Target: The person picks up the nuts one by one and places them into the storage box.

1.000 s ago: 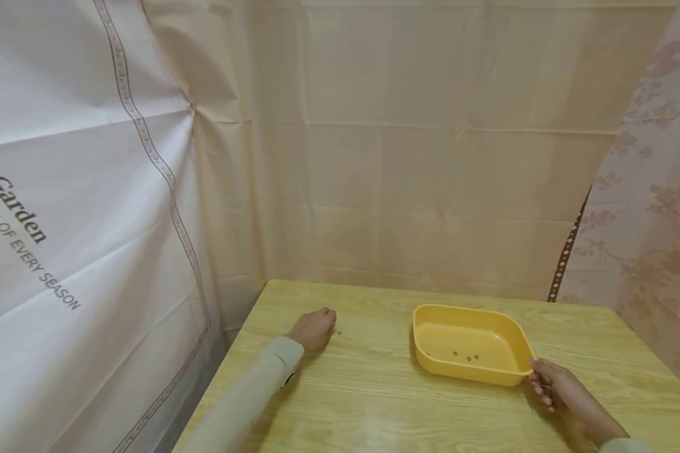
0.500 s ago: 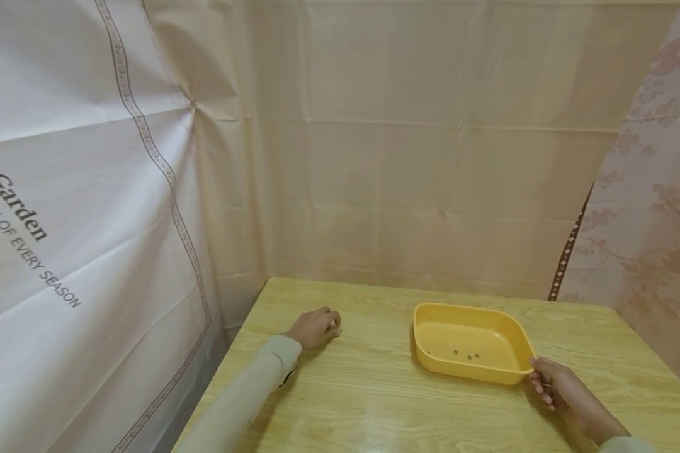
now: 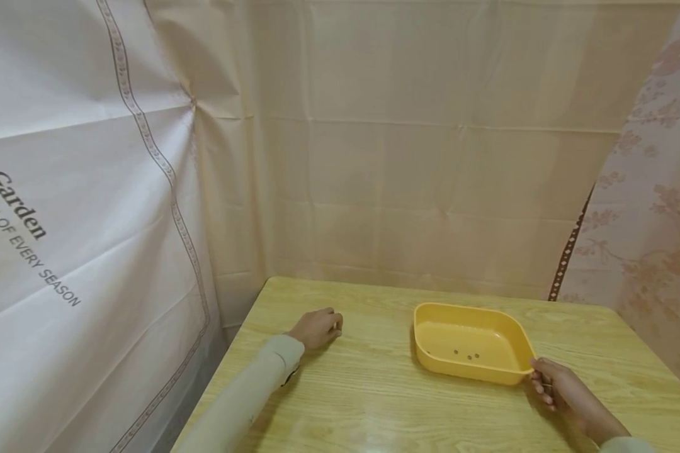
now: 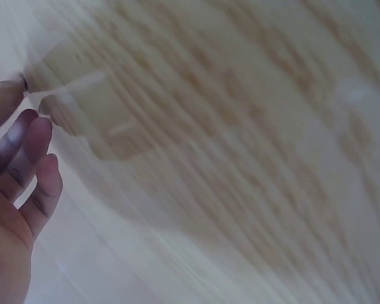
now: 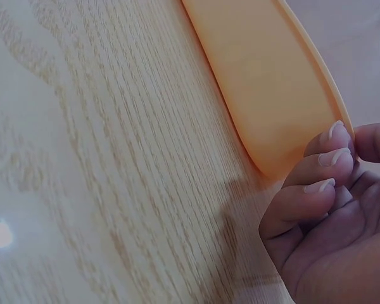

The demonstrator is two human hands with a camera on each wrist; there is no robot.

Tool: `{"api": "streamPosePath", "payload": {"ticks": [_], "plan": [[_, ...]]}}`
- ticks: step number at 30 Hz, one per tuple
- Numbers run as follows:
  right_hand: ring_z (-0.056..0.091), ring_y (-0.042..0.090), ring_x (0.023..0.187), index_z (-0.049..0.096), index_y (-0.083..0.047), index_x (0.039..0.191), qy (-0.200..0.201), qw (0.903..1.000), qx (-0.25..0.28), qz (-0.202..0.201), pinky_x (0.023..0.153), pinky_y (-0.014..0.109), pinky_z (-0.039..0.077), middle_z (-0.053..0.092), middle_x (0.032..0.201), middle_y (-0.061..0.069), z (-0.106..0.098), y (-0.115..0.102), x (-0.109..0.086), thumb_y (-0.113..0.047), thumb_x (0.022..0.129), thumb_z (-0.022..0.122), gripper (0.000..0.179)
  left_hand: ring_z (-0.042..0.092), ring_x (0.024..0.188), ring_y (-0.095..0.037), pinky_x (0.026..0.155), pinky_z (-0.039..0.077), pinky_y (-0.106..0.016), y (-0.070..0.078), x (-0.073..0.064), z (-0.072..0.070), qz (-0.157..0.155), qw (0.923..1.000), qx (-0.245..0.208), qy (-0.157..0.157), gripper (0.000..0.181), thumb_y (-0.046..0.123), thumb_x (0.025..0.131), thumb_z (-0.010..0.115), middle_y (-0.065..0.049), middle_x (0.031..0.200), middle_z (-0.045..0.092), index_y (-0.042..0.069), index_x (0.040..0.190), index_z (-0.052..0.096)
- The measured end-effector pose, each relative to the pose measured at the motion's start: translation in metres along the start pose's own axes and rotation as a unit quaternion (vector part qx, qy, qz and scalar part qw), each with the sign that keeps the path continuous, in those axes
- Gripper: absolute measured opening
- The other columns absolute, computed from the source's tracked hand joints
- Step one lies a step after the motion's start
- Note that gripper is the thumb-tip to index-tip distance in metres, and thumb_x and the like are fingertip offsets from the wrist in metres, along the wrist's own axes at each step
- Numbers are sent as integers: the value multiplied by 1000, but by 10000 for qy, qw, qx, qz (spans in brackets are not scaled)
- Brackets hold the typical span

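Note:
My left hand [image 3: 315, 328] is low over the left part of the wood-grain table, fingers bent. In the left wrist view a small dark piece [image 4: 23, 82] shows at the tip of the thumb [image 4: 4, 100], pinched there; its exact kind is too small to tell. My right hand [image 3: 566, 391] grips the near right corner of a yellow tray [image 3: 464, 372] between thumb and fingers, as the right wrist view also shows. Inside the tray lie several small dark round pieces [image 3: 469, 357], most of them near its front wall.
The table [image 3: 368, 402] has rounded far corners and a wood-grain top. Behind it hangs a beige cloth [image 3: 408, 157]. A white printed cloth [image 3: 90, 207] hangs at the left, and a floral one [image 3: 651, 207] at the right.
My left hand has shifted slightly right and its fingers have closed over the small piece, which was visible beside them on the table. The right hand and tray have stayed still.

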State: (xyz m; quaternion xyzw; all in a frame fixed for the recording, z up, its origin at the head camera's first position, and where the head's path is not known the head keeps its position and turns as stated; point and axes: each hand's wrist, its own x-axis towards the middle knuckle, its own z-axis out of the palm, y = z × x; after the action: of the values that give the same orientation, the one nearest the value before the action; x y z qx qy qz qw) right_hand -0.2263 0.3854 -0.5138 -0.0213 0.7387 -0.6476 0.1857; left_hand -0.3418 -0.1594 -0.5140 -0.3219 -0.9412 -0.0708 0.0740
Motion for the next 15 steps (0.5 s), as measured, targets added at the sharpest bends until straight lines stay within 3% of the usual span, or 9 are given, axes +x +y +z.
{"api": "streamPosePath", "payload": {"ticks": [8, 15], "plan": [[47, 7, 59, 53, -13, 93, 79, 9999, -50, 123, 52, 23, 44, 53, 77, -6, 0, -1, -1, -39, 113, 35, 37, 61, 81, -9, 71, 53, -24, 1, 2, 1, 12, 9999, 120, -72, 10, 22, 101, 68, 6, 89, 63, 15, 94, 68], [47, 7, 60, 53, -13, 92, 117, 9998, -81, 171, 53, 24, 44, 52, 78, -5, 1, -1, -1, -38, 113, 35, 37, 63, 79, -12, 69, 53, -24, 1, -2, 3, 164, 9987, 474, 118, 10, 19, 103, 66, 2, 88, 63, 11, 96, 66]]}}
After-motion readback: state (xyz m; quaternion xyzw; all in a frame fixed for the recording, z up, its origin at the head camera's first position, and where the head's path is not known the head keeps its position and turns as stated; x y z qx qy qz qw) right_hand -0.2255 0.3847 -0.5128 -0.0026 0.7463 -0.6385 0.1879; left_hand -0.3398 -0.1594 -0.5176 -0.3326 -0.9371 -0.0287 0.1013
